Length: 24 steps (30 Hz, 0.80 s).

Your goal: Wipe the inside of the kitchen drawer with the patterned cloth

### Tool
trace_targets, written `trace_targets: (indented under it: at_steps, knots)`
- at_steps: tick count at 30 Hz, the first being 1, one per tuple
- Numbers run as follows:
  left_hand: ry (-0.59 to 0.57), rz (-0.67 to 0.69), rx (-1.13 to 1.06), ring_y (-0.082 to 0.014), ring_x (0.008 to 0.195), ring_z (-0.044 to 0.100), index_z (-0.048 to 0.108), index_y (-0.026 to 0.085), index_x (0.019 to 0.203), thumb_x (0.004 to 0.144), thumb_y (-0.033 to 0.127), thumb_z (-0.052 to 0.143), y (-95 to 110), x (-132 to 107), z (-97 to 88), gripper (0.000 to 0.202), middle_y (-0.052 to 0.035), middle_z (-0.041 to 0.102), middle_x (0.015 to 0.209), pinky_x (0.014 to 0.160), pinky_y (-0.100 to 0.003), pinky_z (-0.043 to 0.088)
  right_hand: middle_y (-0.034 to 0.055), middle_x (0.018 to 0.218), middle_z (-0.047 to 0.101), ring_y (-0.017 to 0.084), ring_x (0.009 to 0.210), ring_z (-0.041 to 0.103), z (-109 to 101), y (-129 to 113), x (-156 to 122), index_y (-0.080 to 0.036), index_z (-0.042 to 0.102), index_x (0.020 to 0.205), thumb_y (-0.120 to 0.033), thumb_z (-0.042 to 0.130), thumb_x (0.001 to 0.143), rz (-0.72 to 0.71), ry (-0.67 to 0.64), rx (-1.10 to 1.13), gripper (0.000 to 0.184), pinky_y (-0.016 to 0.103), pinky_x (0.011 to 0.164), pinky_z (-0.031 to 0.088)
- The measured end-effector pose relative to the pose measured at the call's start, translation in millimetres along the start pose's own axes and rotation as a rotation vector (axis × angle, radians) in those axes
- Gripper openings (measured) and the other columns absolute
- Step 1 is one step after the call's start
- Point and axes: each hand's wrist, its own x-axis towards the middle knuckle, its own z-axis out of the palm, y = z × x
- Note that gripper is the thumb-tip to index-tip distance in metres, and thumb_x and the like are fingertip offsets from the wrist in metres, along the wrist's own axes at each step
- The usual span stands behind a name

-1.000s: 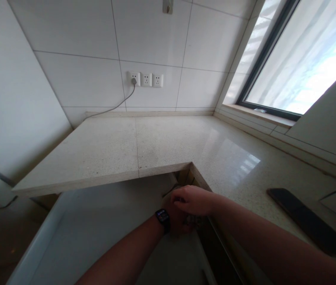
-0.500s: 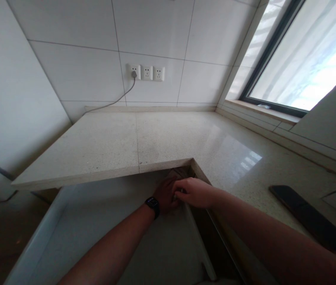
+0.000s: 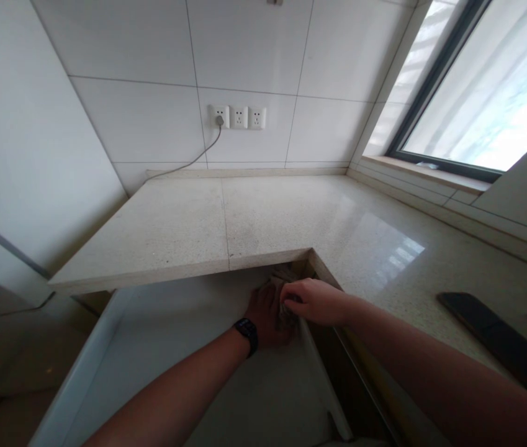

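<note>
A pulled-out drawer with a pale inside lies below the counter. At its right rear corner is a crumpled greyish-brown cloth. My left hand, with a black watch on the wrist, is laid against the drawer bottom, its fingers stretched out and touching the cloth. My right hand sits over the drawer's right side wall, its fingers curled and pinching the cloth. Part of the cloth is hidden by both hands.
The speckled stone counter overhangs the drawer's rear. A long dark object lies on the counter at right. Wall sockets hold one plug, its grey cord running left. A window is at upper right.
The left hand has shifted slightly down and away from the right fingers, so more of the cloth shows between the hands. The view has moved slightly.
</note>
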Motion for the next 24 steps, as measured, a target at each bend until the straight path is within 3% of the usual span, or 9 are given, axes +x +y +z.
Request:
trace_targets:
  at_steps: [6,11,15,19,21,24]
  knots:
    - [-0.172,0.032,0.061,-0.0436,0.145,0.024,0.027,0.013,0.157,0.079,0.068,0.057,5,-17,-10.3,0.1,-0.0231,0.03,0.157,0.116,-0.068,0.015,0.005,0.099,0.071,0.021,0.093,0.066,-1,0,-1,-0.022,0.07,0.105,-0.033,0.051,0.092,0.008,-0.005,-0.015,0.025,0.029,0.076,0.041]
    - [-0.315,0.079,0.077,-0.0418,0.147,0.021,0.011,0.022,0.163,0.079,0.07,0.056,0,-45,-28.2,0.107,-0.0206,0.022,0.161,0.115,-0.069,0.011,0.0055,0.098,0.071,0.021,0.092,0.066,0,0,-1,-0.022,0.069,0.105,-0.034,0.051,0.093,0.0,-0.004,-0.036,0.025,0.029,0.074,0.039]
    - [-0.393,0.072,0.071,-0.0435,0.149,0.018,0.014,0.026,0.163,0.079,0.069,0.057,9,-66,-47.9,0.104,-0.021,0.022,0.161,0.114,-0.072,0.006,0.0052,0.099,0.072,0.021,0.091,0.067,1,0,0,-0.022,0.069,0.105,-0.035,0.05,0.094,-0.001,-0.019,-0.033,0.025,0.029,0.073,0.039]
    - [-0.469,0.128,0.037,-0.0456,0.147,0.022,0.02,0.022,0.161,0.081,0.065,0.055,30,-78,-66.4,0.098,-0.0235,0.024,0.16,0.112,-0.076,0.007,0.0058,0.099,0.072,0.021,0.094,0.067,2,1,2,-0.022,0.07,0.106,-0.034,0.051,0.094,-0.006,-0.023,-0.011,0.026,0.029,0.077,0.041]
    - [-0.482,0.218,0.001,-0.0423,0.148,0.023,0.019,0.02,0.161,0.083,0.063,0.054,40,-85,-67.8,0.096,-0.0218,0.026,0.16,0.114,-0.074,0.007,0.0061,0.101,0.072,0.021,0.096,0.067,2,1,2,-0.022,0.071,0.108,-0.033,0.051,0.094,0.0,-0.024,0.006,0.027,0.029,0.079,0.042]
    - [-0.415,0.333,-0.009,-0.038,0.15,0.022,0.013,0.02,0.163,0.089,0.066,0.048,49,-99,-55.0,0.093,-0.0176,0.025,0.162,0.117,-0.071,0.011,0.0066,0.103,0.072,0.022,0.1,0.067,2,1,1,-0.021,0.072,0.111,-0.032,0.051,0.094,-0.004,-0.033,0.024,0.029,0.03,0.083,0.043]
